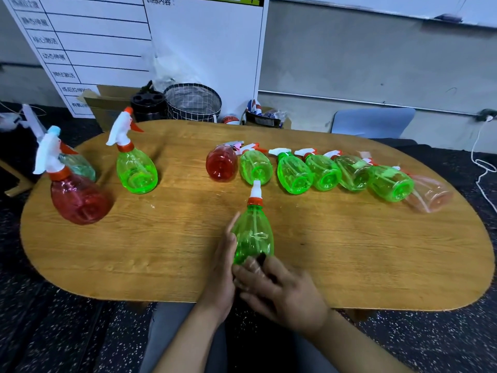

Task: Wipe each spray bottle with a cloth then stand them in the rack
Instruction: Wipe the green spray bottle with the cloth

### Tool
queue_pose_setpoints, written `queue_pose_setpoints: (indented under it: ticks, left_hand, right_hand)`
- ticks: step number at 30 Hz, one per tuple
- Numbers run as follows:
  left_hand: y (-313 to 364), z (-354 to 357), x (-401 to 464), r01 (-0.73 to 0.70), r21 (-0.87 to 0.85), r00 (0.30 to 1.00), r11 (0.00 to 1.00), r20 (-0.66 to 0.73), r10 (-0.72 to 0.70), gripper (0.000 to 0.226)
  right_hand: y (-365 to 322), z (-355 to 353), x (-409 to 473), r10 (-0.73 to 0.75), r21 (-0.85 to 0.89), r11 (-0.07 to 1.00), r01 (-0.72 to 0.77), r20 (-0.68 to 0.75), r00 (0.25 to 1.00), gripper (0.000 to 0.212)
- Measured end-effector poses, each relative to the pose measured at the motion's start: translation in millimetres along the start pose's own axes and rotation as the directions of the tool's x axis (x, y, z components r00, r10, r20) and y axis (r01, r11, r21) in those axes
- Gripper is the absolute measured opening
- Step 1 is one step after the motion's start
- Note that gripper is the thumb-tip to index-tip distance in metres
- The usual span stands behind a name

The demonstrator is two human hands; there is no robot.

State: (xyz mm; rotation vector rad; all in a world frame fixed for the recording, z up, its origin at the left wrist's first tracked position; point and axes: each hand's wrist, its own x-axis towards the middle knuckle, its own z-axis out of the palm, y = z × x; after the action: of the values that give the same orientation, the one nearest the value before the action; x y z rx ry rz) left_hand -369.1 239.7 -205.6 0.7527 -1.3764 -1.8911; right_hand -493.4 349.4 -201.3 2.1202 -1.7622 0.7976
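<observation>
A green spray bottle (252,232) with a white and orange neck lies at the front centre of the wooden table (107,251), nozzle pointing away. My left hand (223,270) holds its left side. My right hand (279,289) curls round its base, pinching a small dark thing, seemingly a cloth (261,256), against it. At the left stand a red bottle (78,195), a teal bottle (79,164) behind it, and a green one (135,168). Several more lie in a row at the back: a red one (221,164), several green (294,173), a pale pink one (433,196).
Behind the table stand a black holder with round holes (148,100), a wire-patterned basket (193,102), a cardboard box (107,103) and a white board (107,49). A blue chair (373,122) is at the back right. A white cable (481,162) hangs at the right.
</observation>
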Motion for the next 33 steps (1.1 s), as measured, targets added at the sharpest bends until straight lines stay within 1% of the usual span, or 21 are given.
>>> queue_pose_setpoints:
  ticks: [1, 2, 3, 4, 5, 7, 8, 9, 11, 13, 17, 20, 23, 27, 29, 31, 33]
  left_hand:
    - [0.4, 0.5, 0.4, 0.002, -0.011, 1.0, 1.0, -0.002, -0.002, 0.05]
    - [0.6, 0.8, 0.0, 0.0, -0.019, 1.0, 1.0, -0.014, -0.001, 0.051]
    - [1.0, 1.3, -0.2, -0.004, -0.019, 1.0, 1.0, -0.021, 0.003, 0.051]
    - [0.3, 1.2, -0.4, -0.007, -0.017, 1.0, 1.0, -0.021, 0.007, 0.051]
    - [-0.3, 1.7, -1.0, -0.011, -0.007, 1.0, 1.0, -0.013, 0.011, 0.051]
    - [-2.4, 1.3, -1.7, -0.019, 0.035, 1.0, 0.999, -0.004, 0.02, 0.054]
    - [-3.3, 1.0, -2.1, -0.022, 0.054, 1.0, 0.998, 0.0, 0.022, 0.055]
    - [-3.2, 0.8, -2.4, -0.027, 0.065, 1.0, 0.998, 0.007, 0.027, 0.054]
    - [-2.6, 0.4, -2.6, -0.021, 0.04, 1.0, 0.999, 0.018, 0.021, 0.051]
    - [0.1, 1.8, -3.4, 0.007, -0.019, 0.999, 1.0, 0.033, -0.007, 0.051]
    - [5.3, 3.3, -6.1, 0.018, -0.071, 0.999, 0.997, 0.034, -0.015, 0.051]
    - [6.4, 4.9, -7.0, 0.018, -0.088, 0.999, 0.996, 0.032, -0.015, 0.052]
    - [4.8, 5.3, -6.4, 0.02, -0.091, 1.0, 0.996, 0.026, -0.018, 0.051]
    - [3.6, 4.1, -5.7, 0.031, -0.067, 0.999, 0.997, 0.045, -0.028, 0.051]
    - [2.6, 2.4, -4.9, 0.037, -0.045, 0.998, 0.998, 0.044, -0.036, 0.052]
    - [0.6, 0.5, -4.9, 0.029, -0.021, 0.999, 0.999, 0.028, -0.029, 0.053]
    - [0.1, -0.6, -4.8, 0.019, 0.004, 1.0, 1.0, 0.017, -0.02, 0.052]
  right_hand:
    - [-1.9, 1.3, -4.3, -0.062, -0.013, 0.998, 0.062, 0.016, 0.998, 0.04]
    - [-2.6, 1.1, -6.8, -0.089, -0.012, 0.996, 0.089, 0.021, 0.996, 0.039]
    - [-2.6, -1.1, -7.2, -0.073, 0.0, 0.997, 0.073, 0.014, 0.997, 0.037]
    - [-2.4, -4.7, -4.9, -0.019, 0.026, 0.999, 0.02, -0.015, 1.0, 0.036]
    - [-2.7, -9.2, -1.1, 0.071, 0.071, 0.995, -0.066, -0.061, 0.996, 0.035]
    - [-3.8, -18.6, 11.4, 0.292, 0.203, 0.943, -0.264, -0.127, 0.948, 0.037]
    - [-4.2, -21.4, 18.0, 0.371, 0.251, 0.909, -0.334, -0.121, 0.921, 0.038]
    - [-4.5, -23.1, 23.2, 0.411, 0.259, 0.89, -0.375, -0.1, 0.906, 0.04]
    - [-3.0, -22.9, 27.4, 0.412, 0.218, 0.896, -0.388, -0.076, 0.908, 0.039]
    - [2.2, -22.7, 24.1, 0.431, 0.217, 0.889, -0.402, -0.102, 0.897, 0.036]
    - [9.1, -24.6, 17.6, 0.547, 0.288, 0.824, -0.487, -0.182, 0.817, 0.031]
    - [10.9, -29.1, 31.3, 0.6, 0.367, 0.779, -0.509, -0.197, 0.776, 0.03]
    - [18.8, -31.6, 54.9, 0.601, 0.403, 0.766, -0.501, -0.17, 0.781, 0.035]
    - [18.6, -18.1, 68.4, 0.598, 0.348, 0.768, -0.537, -0.092, 0.796, 0.035]
    - [8.5, -10.5, 60.6, 0.582, 0.351, 0.78, -0.518, -0.102, 0.807, 0.035]
    - [0.1, -8.6, 44.1, 0.484, 0.315, 0.847, -0.428, -0.125, 0.866, 0.037]
    - [-5.0, -9.9, 25.8, 0.314, 0.219, 0.933, -0.286, -0.105, 0.943, 0.037]
